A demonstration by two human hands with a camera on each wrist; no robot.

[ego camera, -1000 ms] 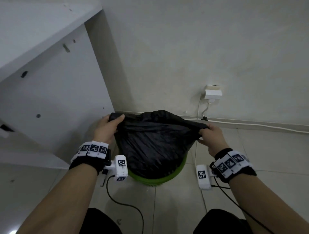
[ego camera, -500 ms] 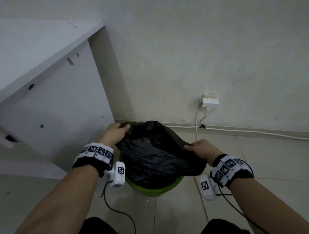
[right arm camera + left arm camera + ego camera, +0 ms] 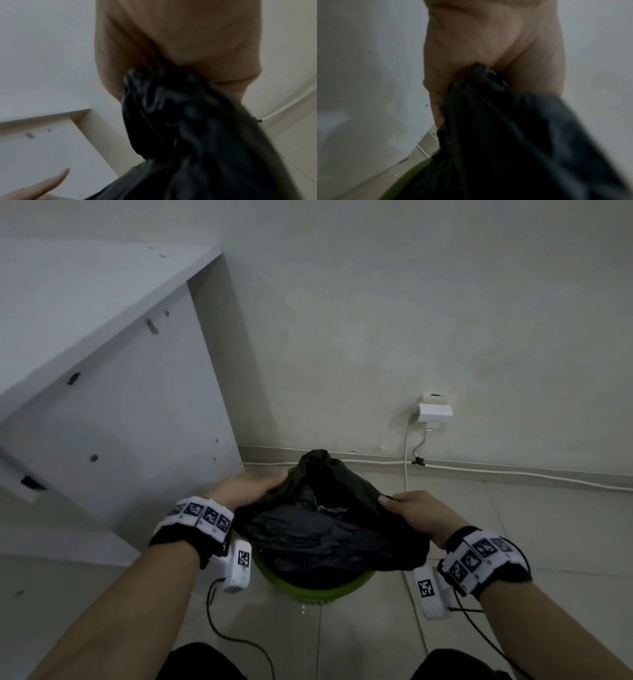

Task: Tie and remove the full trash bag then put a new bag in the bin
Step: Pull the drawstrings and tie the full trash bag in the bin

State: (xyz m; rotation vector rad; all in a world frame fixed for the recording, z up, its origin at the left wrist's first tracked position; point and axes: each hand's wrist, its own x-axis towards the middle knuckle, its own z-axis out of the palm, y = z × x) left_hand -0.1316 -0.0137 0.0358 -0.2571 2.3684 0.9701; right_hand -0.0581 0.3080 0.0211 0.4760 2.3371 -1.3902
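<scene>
Over green bin (image 3: 318,590) | left hand (image 3: 245,487), right hand (image 3: 416,510) grip black bag (image 3: 325,529)

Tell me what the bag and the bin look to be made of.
Bag: thin black plastic film, slightly glossy; it crumples into fine creases and bunches where the left hand and right hand grip it. Bin: probably rigid moulded plastic, bright green, smooth; only its rim shows.

Quantities: one black trash bag (image 3: 329,529), one green bin (image 3: 318,590), two hands, two wristbands, one wall plug (image 3: 435,412), one white cabinet (image 3: 113,419).
</scene>
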